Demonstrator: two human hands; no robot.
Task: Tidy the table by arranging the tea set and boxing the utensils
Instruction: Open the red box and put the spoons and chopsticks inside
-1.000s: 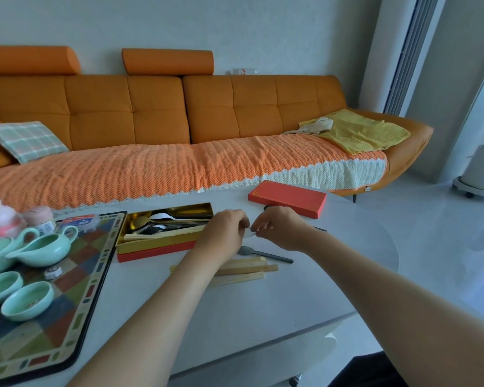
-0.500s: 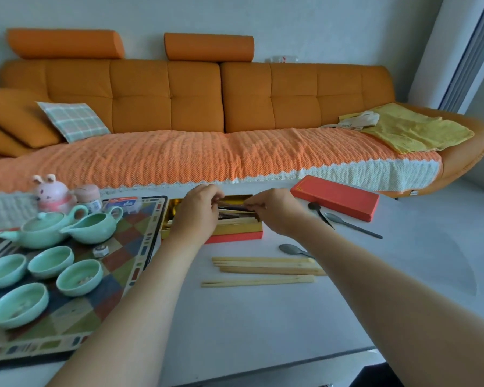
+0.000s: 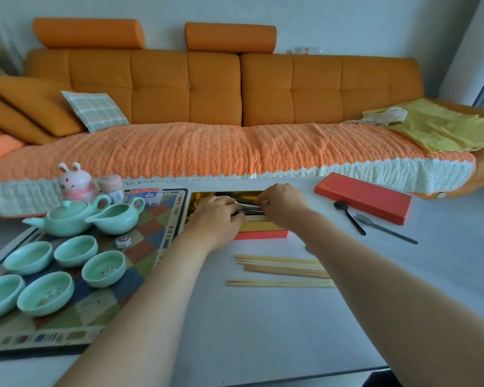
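The open red utensil box [image 3: 263, 234] with a gold lining lies at the middle of the white table. My left hand [image 3: 217, 219] and my right hand [image 3: 284, 203] are both inside it, fingers pinched on a dark metal utensil [image 3: 249, 209] that lies across the box. Several wooden chopsticks [image 3: 280, 270] lie on the table in front of the box. The red lid [image 3: 363, 196] rests to the right, with a black spoon [image 3: 348, 216] and a grey spoon [image 3: 383, 227] beside it. On the left, a checkered tray [image 3: 151, 238] carries a green teapot [image 3: 67, 219], a pitcher [image 3: 115, 217] and several green cups [image 3: 76, 251].
A pink rabbit figure [image 3: 74, 181], a small jar [image 3: 111, 187] and a small packet [image 3: 144, 195] stand at the tray's far edge. An orange sofa [image 3: 221, 107] runs close behind the table. The table's near edge [image 3: 291, 378] is just below my arms.
Both hands have moved from above the chopsticks to the open box and lowered the utensil into it. My view has shifted left, bringing more of the tray into sight.
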